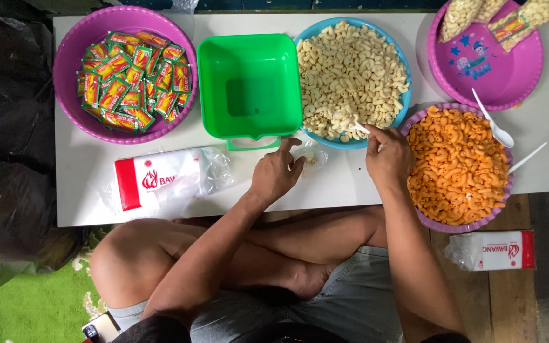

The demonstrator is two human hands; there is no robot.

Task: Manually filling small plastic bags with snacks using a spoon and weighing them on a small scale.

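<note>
While right hand (387,159) pinches a white spoon (358,127) dipped in pale macaroni, blue bowl (404,70) at 12 o'clock, left hand (276,173) fingers closed on small clear bag (312,156), orange macaroni bowl (500,203) at 3 o'clock.

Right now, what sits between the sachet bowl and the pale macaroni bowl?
An empty green square tub, touching or nearly touching both the sachet bowl and pale macaroni bowl, in the head view.
</note>
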